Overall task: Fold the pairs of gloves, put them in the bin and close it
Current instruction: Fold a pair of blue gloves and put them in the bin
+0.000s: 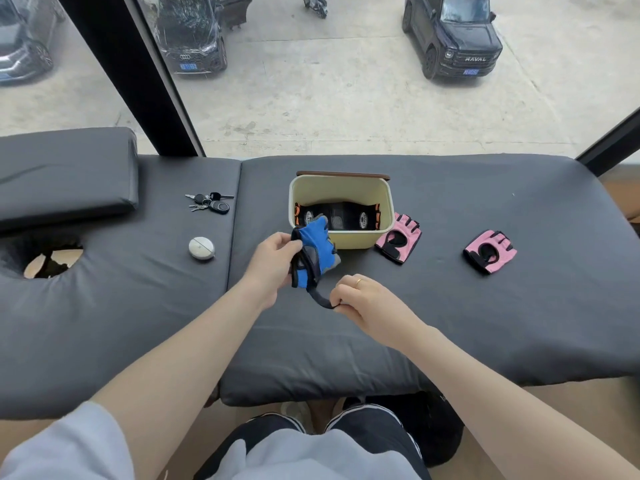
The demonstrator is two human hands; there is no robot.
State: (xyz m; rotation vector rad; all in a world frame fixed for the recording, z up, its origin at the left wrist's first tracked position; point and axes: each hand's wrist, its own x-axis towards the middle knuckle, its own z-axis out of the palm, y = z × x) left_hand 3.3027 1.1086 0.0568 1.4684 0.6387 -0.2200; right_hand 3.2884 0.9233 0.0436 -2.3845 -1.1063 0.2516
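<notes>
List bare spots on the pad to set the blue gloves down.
Free: near edge below both hands; between the pink gloves; far right. Crowded: around the bin, and left by the keys and white case.

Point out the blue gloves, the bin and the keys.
blue gloves (317,251): head view, on the blue back panel.
bin (356,239): head view, on the near front wall.
keys (211,202): head view, on the black fobs.

A single wide-angle head-worn camera looks forward and steeply down from above a padded massage bed (450,306), close over the wearer's forearms and lap at the bottom edge, and faces a window (346,98) beyond the bed's far side, with parked cars outside.
</notes>
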